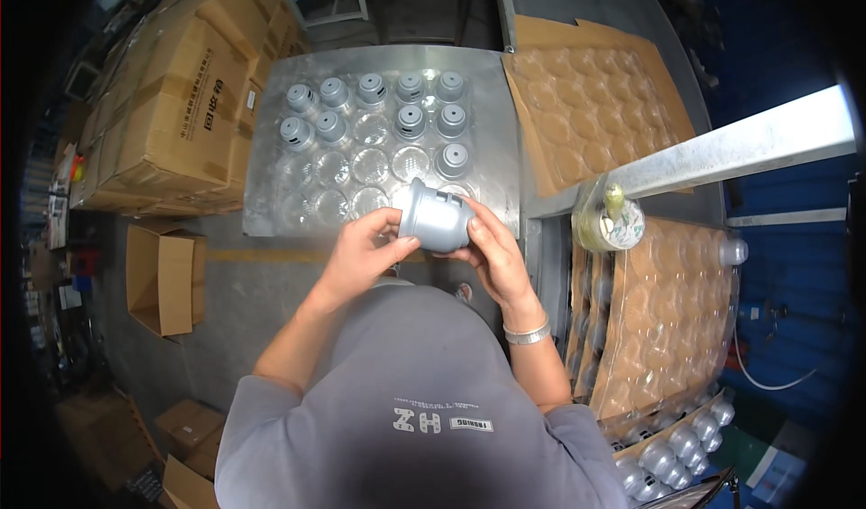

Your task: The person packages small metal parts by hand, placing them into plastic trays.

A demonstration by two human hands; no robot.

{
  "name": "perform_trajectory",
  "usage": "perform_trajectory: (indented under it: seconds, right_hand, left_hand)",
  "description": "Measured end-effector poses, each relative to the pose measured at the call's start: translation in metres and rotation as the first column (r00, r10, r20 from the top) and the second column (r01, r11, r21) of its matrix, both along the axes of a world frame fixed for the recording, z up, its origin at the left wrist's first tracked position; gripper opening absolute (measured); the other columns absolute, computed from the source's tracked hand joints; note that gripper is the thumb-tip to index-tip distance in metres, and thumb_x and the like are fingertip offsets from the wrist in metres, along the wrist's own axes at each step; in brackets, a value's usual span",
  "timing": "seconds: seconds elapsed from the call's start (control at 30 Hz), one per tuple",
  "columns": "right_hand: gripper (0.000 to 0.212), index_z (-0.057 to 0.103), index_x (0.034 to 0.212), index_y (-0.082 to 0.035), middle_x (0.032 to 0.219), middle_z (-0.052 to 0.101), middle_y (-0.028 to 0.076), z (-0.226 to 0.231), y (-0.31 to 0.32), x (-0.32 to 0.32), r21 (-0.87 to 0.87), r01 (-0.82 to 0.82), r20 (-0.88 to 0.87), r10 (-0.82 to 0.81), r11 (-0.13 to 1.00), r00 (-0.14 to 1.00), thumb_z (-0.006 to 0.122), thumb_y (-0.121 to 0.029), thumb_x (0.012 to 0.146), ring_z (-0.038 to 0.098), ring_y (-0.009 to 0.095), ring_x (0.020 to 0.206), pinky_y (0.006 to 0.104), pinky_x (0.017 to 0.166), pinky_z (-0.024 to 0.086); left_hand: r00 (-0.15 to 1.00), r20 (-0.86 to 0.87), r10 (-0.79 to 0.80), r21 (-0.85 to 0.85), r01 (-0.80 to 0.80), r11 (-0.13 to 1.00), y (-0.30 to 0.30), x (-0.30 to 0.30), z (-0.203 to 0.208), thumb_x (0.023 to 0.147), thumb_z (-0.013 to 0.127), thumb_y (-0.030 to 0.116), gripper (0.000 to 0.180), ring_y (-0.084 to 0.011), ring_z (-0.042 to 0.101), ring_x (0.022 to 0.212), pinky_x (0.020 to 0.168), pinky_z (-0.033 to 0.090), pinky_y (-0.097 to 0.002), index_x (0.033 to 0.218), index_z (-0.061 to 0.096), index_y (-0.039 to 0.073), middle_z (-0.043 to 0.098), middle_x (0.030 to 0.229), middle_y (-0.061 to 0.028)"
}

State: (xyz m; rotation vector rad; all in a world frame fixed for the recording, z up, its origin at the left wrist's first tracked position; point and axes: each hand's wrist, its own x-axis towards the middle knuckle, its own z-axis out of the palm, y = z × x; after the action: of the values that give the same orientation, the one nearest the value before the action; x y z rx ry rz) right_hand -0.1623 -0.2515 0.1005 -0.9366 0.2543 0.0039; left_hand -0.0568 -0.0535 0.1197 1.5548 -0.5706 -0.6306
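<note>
In front of my body I hold a grey, cup-shaped plastic housing [439, 220], tilted on its side, with a wide rim at its left end and dark slots on its upper wall. My left hand [359, 255] pinches the rim between thumb and fingers. Around the narrower right end curl the fingers of my right hand [496, 255]. Just beyond is a clear plastic tray [370, 165] with round pockets. Several similar grey housings [410, 121] stand upright in its far rows, and one [453, 159] sits nearer on the right; several near pockets hold none.
The tray lies on a metal table [487, 211]. Cardboard with a clear pocketed sheet [595, 103] lies to the right. A white metal beam [722, 144] crosses there, a clear container [621, 225] beside it. More stacked trays [667, 320] stand nearer. Large cartons [171, 103] fill the left.
</note>
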Motion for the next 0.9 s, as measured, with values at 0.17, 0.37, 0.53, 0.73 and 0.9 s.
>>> perform_trajectory:
  seconds: [0.17, 0.37, 0.53, 0.73, 0.9]
  right_hand:
    - [0.06, 0.033, 0.146, 0.007, 0.137, 0.048, 0.022, 0.001, 0.003, -0.011, -0.022, 0.069, 0.005, -0.069, 0.997, 0.998, 0.051, -0.03, 0.103, 0.06, 0.031, 0.116, 0.0409, 0.086, 0.061]
    - [0.057, 0.037, 0.144, 0.007, 0.134, 0.05, 0.022, 0.0, -0.002, -0.015, -0.111, 0.125, 0.02, -0.123, 0.986, 0.992, 0.05, -0.031, 0.104, 0.062, 0.03, 0.112, 0.0385, 0.08, 0.063]
    - [0.057, 0.039, 0.142, 0.008, 0.131, 0.052, 0.021, -0.003, -0.004, -0.02, -0.124, 0.135, -0.022, -0.139, 0.983, 0.99, 0.05, -0.032, 0.104, 0.063, 0.028, 0.109, 0.0358, 0.075, 0.064]
    - [0.055, 0.045, 0.136, 0.008, 0.123, 0.057, 0.02, -0.001, -0.002, -0.026, -0.218, 0.138, -0.115, -0.166, 0.966, 0.979, 0.051, -0.036, 0.103, 0.066, 0.026, 0.102, 0.0338, 0.071, 0.064]
    - [0.054, 0.048, 0.133, 0.007, 0.118, 0.059, 0.02, 0.001, 0.0, -0.029, -0.326, 0.128, -0.145, -0.183, 0.937, 0.972, 0.051, -0.037, 0.103, 0.066, 0.024, 0.099, 0.0336, 0.068, 0.064]
  left_hand:
    - [0.945, -0.322, -0.064, -0.104, 0.031, 0.994, -0.007, 0.0, 0.007, 0.09, 0.069, 0.005, 0.029, -0.0102, 0.062, 0.093, 0.079, 0.051, -0.0259, 0.117, 0.063, -0.003, 0.068, 0.104, -0.0059]
    - [0.935, -0.318, -0.159, -0.112, 0.13, 0.985, -0.008, 0.002, 0.007, 0.087, 0.071, 0.0, 0.044, -0.0115, 0.061, 0.1, 0.08, 0.051, -0.0263, 0.128, 0.055, -0.004, 0.065, 0.113, -0.006]
    - [0.918, -0.36, -0.166, -0.125, 0.129, 0.984, -0.013, 0.0, 0.002, 0.087, 0.07, 0.0, 0.047, -0.0115, 0.061, 0.1, 0.079, 0.051, -0.0253, 0.131, 0.053, -0.004, 0.064, 0.116, -0.0076]
    - [0.838, -0.52, -0.166, -0.07, 0.152, 0.986, -0.012, 0.005, -0.001, 0.083, 0.074, 0.006, 0.057, -0.0101, 0.061, 0.093, 0.069, 0.049, -0.0226, 0.134, 0.051, -0.004, 0.065, 0.119, -0.0106]
    - [0.797, -0.57, -0.201, -0.087, 0.184, 0.979, -0.01, 0.008, -0.007, 0.081, 0.077, 0.01, 0.06, -0.008, 0.059, 0.087, 0.059, 0.044, -0.0212, 0.134, 0.051, -0.003, 0.065, 0.119, -0.0111]
